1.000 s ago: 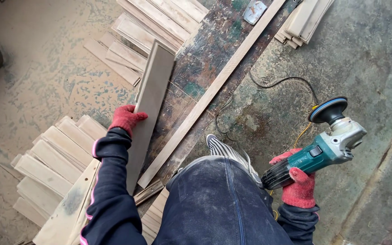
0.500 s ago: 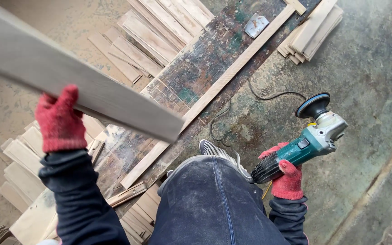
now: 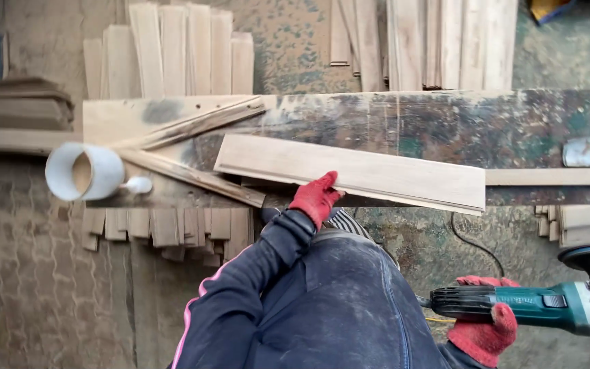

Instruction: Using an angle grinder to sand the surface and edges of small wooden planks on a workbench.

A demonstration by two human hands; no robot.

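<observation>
Gripping the near edge of a pale wooden board (image 3: 349,171), the left hand (image 3: 315,198) steadies it flat on the stained workbench (image 3: 513,123). The right hand (image 3: 483,328) is closed around a green angle grinder (image 3: 548,304), held low beside the knee. Pinning the board firmly, fingers clear of the disc, would help.

A small white label (image 3: 513,298) sits on the teal body of the grinder (image 3: 548,305). On the bench (image 3: 445,123), a crumpled grey-white scrap (image 3: 585,152) may be a wrapper; too blurred to tell.
</observation>
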